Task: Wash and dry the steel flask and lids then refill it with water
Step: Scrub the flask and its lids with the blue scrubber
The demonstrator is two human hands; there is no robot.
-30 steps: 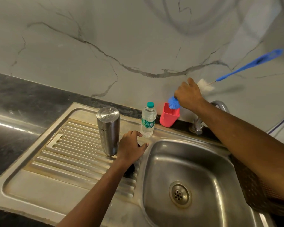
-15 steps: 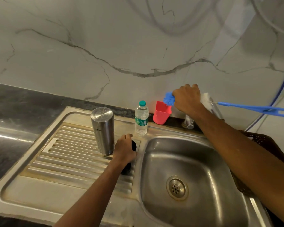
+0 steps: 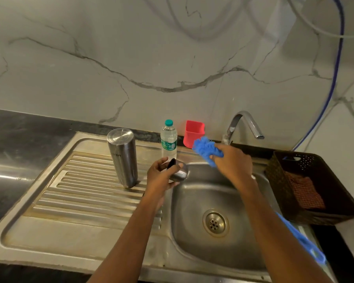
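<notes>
At frame centre the left hand (image 3: 161, 180) curls round a small steel lid with a dark inside (image 3: 179, 173). It has lifted the lid off the ribbed steel drainboard (image 3: 80, 190), where it lay a second ago, and now holds it tilted at the left rim of the steel sink basin (image 3: 192, 231).

Just right of it, the right hand (image 3: 234, 164) is closed on the long blue bottle brush (image 3: 205, 149), gripping close behind the bristles. The brush has come out of the red plastic holder (image 3: 193, 131) and now points at the lid, its handle trailing toward the lower right.

The tall steel flask (image 3: 123, 158) stands untouched on the drainboard, left of centre. Scrubbing the lid looks about to start, and the curved steel tap (image 3: 243, 123) shows no water.
</notes>
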